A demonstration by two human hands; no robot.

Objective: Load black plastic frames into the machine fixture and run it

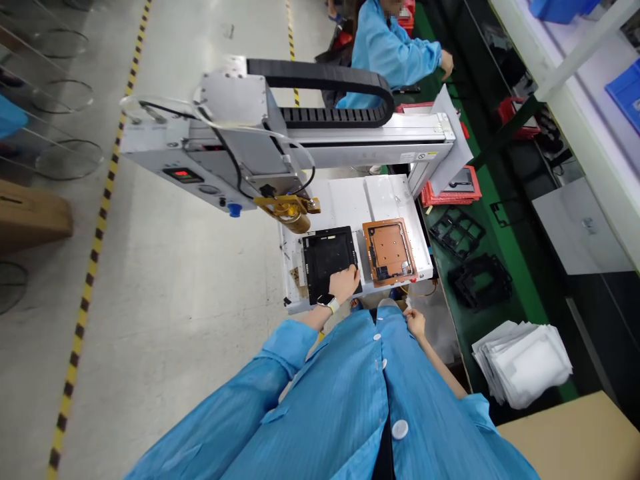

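Note:
My left hand (pixel 345 283), with a watch at the wrist, is at the lower right of a black rectangular panel (pixel 327 257), its curled fingers closed at the panel's edge. The panel lies flat on the white bed of a gantry machine (pixel 345 193). To its right on the same bed sits an orange-brown fixture plate (pixel 389 247) with black parts around its border. Above the panel's far edge hangs the machine's brass-coloured head (pixel 295 217). My right hand (pixel 415 322) is low beside my jacket's hem, fingers curled; what they hold, if anything, is hidden.
A green bench (pixel 480 233) runs along the right, with black plastic frames (pixel 457 232), red trays (pixel 453 190) and a stack of white sheets (pixel 523 360). A co-worker in a blue jacket (pixel 380 50) works beyond the machine. A cardboard box (pixel 575 437) is at lower right.

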